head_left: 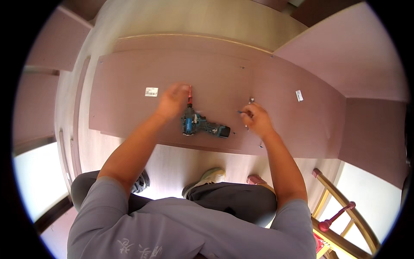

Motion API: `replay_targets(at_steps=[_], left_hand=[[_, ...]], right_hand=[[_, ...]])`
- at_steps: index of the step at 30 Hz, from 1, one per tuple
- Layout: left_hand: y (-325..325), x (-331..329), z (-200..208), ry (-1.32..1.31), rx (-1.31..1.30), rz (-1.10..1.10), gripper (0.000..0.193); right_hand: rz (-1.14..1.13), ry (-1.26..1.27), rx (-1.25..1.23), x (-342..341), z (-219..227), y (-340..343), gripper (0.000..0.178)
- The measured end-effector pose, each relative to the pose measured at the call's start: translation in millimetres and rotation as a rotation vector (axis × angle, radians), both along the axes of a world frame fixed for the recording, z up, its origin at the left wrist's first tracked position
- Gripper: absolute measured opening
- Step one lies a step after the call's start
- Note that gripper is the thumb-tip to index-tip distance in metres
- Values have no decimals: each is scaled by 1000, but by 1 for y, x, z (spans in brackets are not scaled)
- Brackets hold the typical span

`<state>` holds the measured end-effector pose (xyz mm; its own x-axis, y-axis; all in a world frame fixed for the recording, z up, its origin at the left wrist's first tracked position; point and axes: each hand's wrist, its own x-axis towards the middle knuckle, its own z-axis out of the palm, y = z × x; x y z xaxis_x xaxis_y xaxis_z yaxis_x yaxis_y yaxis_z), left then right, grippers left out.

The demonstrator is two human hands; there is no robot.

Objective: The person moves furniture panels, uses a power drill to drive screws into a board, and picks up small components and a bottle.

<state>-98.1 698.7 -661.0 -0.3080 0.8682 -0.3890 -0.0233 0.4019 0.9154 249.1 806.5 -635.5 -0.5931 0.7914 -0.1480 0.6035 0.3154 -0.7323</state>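
"Mauve panel [129, 114], lying flat. What's sitting on it?"

"Blue-and-black cordless impact driver [189, 123], lying on its side, nearer the left hand. Red bit sleeve [189, 100] is pointing away from the wearer, battery end is pointing right. 2 white labels [151, 92] are showing, 1 near each end."

"Left hand [171, 101]?"

"Hovering around the sleeve's far end, fingers blurring. Can't tell whether they're clamping it or only touching."

"Right hand [258, 121]?"

"Thumb and fingertips are pinching a thin dark pin-like piece [240, 112] above the panel, right of the driver. Too small to type further."

"Loose stuff?"

"1 small metal fitting [252, 100] is lying just beyond the right fingers; 1 small dark bit of hardware [261, 145] is lying beside the right forearm."

"Handling tips?"

"My judgement: keep pinching the piece lightly by its end, leaving the rest exposed and straight. Nothing is visibly bracing the driver's body, so pushing on the sleeve could be rotating it; steady it first, fingers off the trigger. Watch that forearm: sweeping it could be scattering hardware."
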Motion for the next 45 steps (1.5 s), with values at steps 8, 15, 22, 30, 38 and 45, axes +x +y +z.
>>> replay_targets(at_steps=[8,15,22,30,38,45], left_hand=[[6,-32,54,-833,-267,-211,24],[-77,-246,76,-188,-281,-142,26],[-233,-345,60,-112,-439,112,20],[-291,-342,-28,-726,-45,357,27],[-264,-344,-38,-989,157,593,19],[-269,-347,-57,-1113,233,681,19]], right_hand=[[151,189,254,-121,59,-27,37],[578,-486,115,-127,11,-78,88],[380,-587,77,-156,-39,-98,96],[272,-268,-386,-238,41,-133,60],[96,147,-898,-410,119,-214,64],[158,152,-984,-468,99,-226,60]])
